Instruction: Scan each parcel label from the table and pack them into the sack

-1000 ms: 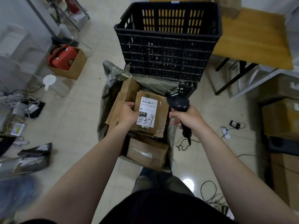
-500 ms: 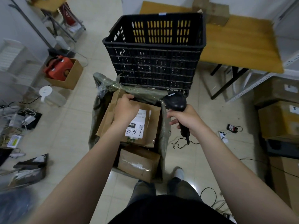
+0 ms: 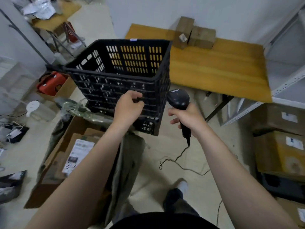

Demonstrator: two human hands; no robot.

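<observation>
My right hand (image 3: pixel 188 116) grips a black corded barcode scanner (image 3: pixel 178 99), its head pointing up and away. My left hand (image 3: pixel 128 107) is raised in front of the black plastic crate (image 3: pixel 125 76), empty, fingers loosely curled. Below it the olive-green sack (image 3: pixel 125 162) stands open on the floor with cardboard parcels inside; the top parcel (image 3: pixel 66 156) shows a white label (image 3: pixel 79 154). On the wooden table (image 3: pixel 214 66) two brown parcels (image 3: pixel 194 34) stand at the far edge by the wall.
A box holding a red case (image 3: pixel 51 85) sits on the floor at left, near cables and a white lid. Stacked cardboard boxes (image 3: pixel 280 146) line the right side under a metal shelf frame (image 3: pixel 283 83). The scanner cable (image 3: pixel 178 161) trails across the floor.
My left hand has let go of the labelled parcel, which now lies in the sack, and has lifted up in front of the crate. The view has swung up toward the table.
</observation>
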